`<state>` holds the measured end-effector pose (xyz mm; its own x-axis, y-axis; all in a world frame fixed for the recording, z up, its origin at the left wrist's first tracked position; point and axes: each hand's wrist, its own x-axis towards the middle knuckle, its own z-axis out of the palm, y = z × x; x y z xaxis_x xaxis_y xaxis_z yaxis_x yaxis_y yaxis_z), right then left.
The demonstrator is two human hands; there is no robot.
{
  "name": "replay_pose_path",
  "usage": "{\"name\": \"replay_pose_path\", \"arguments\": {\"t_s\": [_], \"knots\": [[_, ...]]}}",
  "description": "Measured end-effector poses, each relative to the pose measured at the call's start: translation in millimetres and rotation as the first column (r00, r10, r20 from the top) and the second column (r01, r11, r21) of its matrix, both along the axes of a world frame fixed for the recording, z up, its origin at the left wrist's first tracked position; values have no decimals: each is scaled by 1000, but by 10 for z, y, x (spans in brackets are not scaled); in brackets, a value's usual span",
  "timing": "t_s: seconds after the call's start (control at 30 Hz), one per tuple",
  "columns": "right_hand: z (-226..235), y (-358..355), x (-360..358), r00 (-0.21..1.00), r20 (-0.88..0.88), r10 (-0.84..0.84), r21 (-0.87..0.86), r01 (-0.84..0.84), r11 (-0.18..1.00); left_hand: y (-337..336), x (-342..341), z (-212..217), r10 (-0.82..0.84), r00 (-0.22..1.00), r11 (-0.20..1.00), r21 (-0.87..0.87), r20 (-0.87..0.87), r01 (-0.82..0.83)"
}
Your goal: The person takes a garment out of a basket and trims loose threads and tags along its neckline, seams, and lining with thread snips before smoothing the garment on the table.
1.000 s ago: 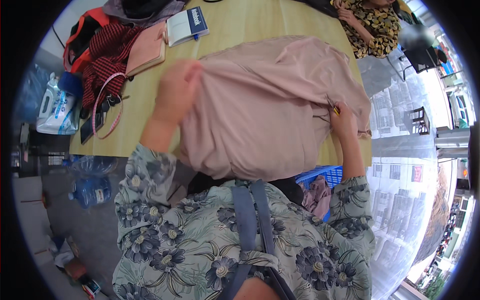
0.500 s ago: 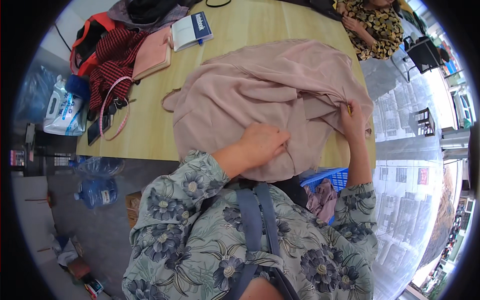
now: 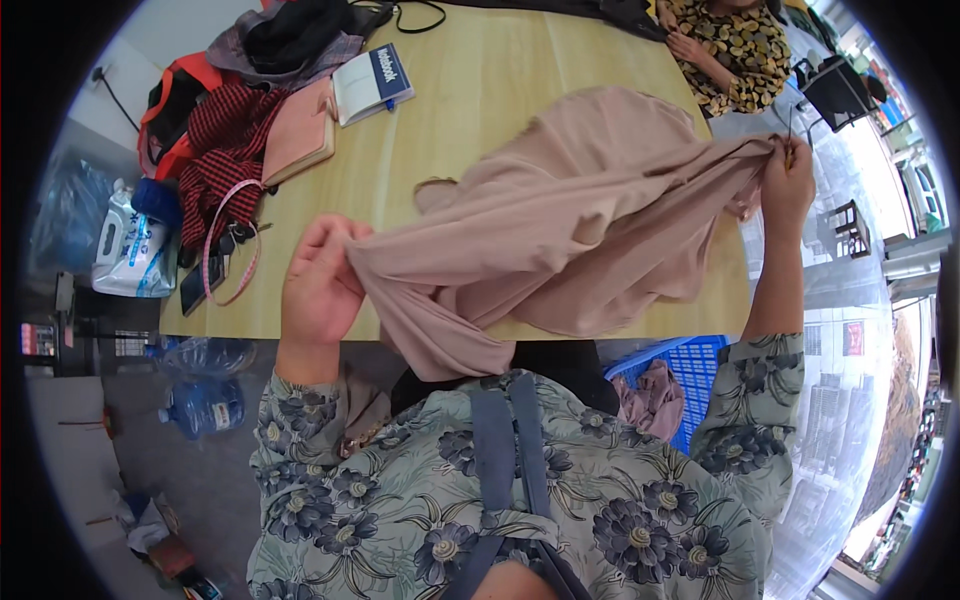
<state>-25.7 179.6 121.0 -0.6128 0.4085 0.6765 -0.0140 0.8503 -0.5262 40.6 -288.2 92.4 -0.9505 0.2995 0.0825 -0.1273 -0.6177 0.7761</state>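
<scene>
A dusty-pink cloth (image 3: pixel 590 215), which looks like a garment piece, is stretched slantwise between my two hands, its middle lying over the table. My left hand (image 3: pixel 325 275) is closed on the cloth's left end, near the table's front edge, and a fold hangs down from there over the edge. Farther off, my right hand (image 3: pixel 790 185) pinches the cloth's other end, raised past the table's right edge. A thin dark tip and a bit of yellow show at those fingers. They seem to belong to a small tool that I cannot make out.
On the left of the wooden table (image 3: pixel 450 90) lie a pink notebook (image 3: pixel 298 130), a white-and-blue notebook (image 3: pixel 372 85), red-black checked cloth (image 3: pixel 230 130), a tape measure (image 3: pixel 208 245) and a phone (image 3: pixel 200 285). A blue basket (image 3: pixel 705 385) stands below. Another person (image 3: pixel 730 55) sits far right.
My left hand has moved left and taken hold of the cloth's end. My right hand has gone up and right with its end. The cloth, earlier spread out, is now pulled long.
</scene>
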Motion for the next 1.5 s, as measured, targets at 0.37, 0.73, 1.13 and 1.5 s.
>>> {"name": "replay_pose_path", "arguments": {"t_s": [0.37, 0.73, 1.13, 1.5], "knots": [[-534, -641, -584, 968, 192, 161, -11, -161, 987, -304, -220, -604, 527, 819, 847, -212, 226, -487], [-893, -1163, 158, 767, 341, 544, -441, -381, 813, -22, -272, -542, 492, 755, 428, -634, -433, -643], [-1060, -1401, 463, 756, 309, 578, -553, -352, 755, 1351, -641, -519, -13, 973, 747, -649, -231, -144], [-883, -1615, 580, 645, 178, 743, -894, -210, 396, 1567, -702, -622, -239, 964, 630, -774, -116, 63]]}}
